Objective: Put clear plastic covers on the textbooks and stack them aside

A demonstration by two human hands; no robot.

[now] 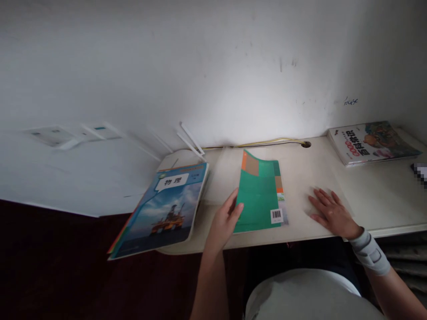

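A green book (260, 193) lies back cover up on the white desk (310, 178), its barcode near the front edge. My left hand (225, 220) grips the book's left edge, thumb on top and fingers curled under. My right hand (330, 211) rests flat on the desk to the right of the book, fingers spread, holding nothing. A grey wrist band (368, 251) sits on that arm.
A stack of books topped by a blue textbook (165, 209) with an oil rig picture overhangs the desk's left end. More books (370, 142) lie at the back right corner. A cable (267, 143) runs along the wall to a hole in the desk.
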